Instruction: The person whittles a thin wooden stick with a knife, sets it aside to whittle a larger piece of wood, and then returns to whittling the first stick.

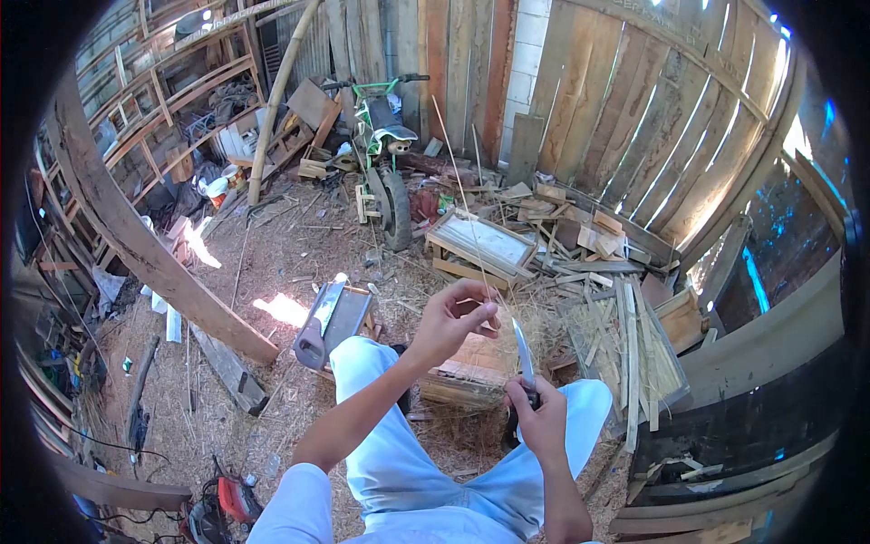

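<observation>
My left hand (456, 323) is raised over the space between my knees, its fingers pinching a long thin wooden strip (457, 181) that slants up and away. Gripped in my right hand (542, 419) is a knife (523, 351) with a dark handle, its bright blade pointing up close to the right of my left fingers. Below both hands, a wooden block (464, 392) sits between my legs. Fine pale shavings (535, 328) gather around and beyond the blade.
A handsaw (312, 346) lies on a small bench (347, 313) left of my knee. Ahead stand a small motorbike (388, 136) and a wooden frame (480, 243). Scrap wood (580, 231) and cut slats (632, 349) are piled right; a post (163, 263) slants at left.
</observation>
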Demonstrator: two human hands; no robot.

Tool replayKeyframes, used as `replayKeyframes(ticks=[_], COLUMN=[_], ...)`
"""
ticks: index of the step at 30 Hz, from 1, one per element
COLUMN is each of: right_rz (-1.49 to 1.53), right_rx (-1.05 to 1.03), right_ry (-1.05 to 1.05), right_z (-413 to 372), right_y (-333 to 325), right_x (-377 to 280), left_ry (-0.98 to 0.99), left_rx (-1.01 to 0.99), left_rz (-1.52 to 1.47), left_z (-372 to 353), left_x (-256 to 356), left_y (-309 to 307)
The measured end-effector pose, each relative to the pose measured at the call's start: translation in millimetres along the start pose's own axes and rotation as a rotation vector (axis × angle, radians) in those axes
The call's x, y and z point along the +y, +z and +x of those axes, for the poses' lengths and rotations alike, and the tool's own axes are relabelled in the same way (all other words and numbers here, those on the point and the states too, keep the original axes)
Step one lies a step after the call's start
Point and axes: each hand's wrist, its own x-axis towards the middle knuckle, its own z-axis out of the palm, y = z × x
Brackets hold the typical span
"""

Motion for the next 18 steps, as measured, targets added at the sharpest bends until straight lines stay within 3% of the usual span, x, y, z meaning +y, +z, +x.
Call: replayKeyframes(ticks=[5,12,18], right_rz=[-0.023,-0.059,-0.137], right_rx=[0.011,-0.027,-0.012], right_ry=[0.033,0.038,0.061], right_z=[-2,-7,-7], right_y=[1,-11,-41], right_x=[-4,16,23], left_ry=[-0.008,0.021,0.201], left_rx=[0.018,0.265,0.398], left_rz=[-0.001,0.035,-0.03], left_z=[8,32,54], left_x=[5,26,51], left_y=[-14,-57,-104])
